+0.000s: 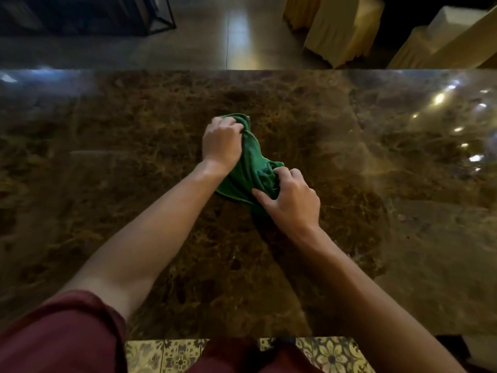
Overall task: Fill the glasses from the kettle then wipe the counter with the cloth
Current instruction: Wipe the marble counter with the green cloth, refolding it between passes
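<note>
A crumpled green cloth (248,173) lies on the brown marble counter (134,162), near its middle. My left hand (221,141) grips the cloth's far end with curled fingers. My right hand (291,197) holds the near end, fingers bent into the bunched fabric and thumb stretched along its edge. The cloth runs between both hands and touches the counter. No kettle and no glasses are in view.
The counter's far edge (242,70) drops to a shiny tiled floor (242,30). Chairs in pale covers (347,30) stand beyond at the right, a dark metal frame (158,20) at the left. Patterned floor tiles (330,354) show below the near edge.
</note>
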A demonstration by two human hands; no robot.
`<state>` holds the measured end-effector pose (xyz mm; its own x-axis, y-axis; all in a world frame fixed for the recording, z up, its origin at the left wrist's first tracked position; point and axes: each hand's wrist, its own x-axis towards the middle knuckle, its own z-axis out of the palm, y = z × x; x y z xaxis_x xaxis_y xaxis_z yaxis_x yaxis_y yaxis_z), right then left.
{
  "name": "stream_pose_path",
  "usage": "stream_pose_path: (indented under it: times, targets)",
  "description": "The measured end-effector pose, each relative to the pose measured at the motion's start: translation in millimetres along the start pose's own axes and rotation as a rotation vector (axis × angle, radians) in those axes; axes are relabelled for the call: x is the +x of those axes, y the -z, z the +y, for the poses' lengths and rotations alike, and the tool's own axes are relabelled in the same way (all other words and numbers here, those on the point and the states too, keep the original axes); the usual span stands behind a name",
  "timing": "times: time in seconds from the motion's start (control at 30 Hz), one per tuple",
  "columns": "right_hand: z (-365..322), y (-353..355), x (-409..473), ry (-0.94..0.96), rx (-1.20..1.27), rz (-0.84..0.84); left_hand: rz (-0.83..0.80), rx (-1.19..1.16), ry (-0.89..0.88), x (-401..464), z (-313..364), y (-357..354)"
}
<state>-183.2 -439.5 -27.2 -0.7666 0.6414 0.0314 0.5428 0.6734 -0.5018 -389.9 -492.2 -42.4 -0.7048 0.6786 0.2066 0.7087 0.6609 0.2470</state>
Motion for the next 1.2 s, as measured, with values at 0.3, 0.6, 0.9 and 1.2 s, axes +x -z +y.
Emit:
stream_pose_path:
  times: [0.3, 0.6, 0.9, 1.2]
  targets:
    - [53.9, 30.9, -26.1, -0.187, 0.083, 0.124, -0.383, -0.399, -0.344, -57.4, 79.5, 1.9]
    - [65.8, 38.5, -16.5, -0.189, 0.336, 0.289, -0.377, -0.435, -0.201, -90.5, 50.5, 30.8]
    - [7.3, -2.9, 84.8, -0.112, 0.339, -0.022, -0.072, -0.009, -0.126, -127.5, 11.3, 29.8]
    - [-33.6, -30.2, 44.6, 0.363, 0.535, -0.229, -0.023, -0.045, 0.076, -150.5, -46.1, 57.4]
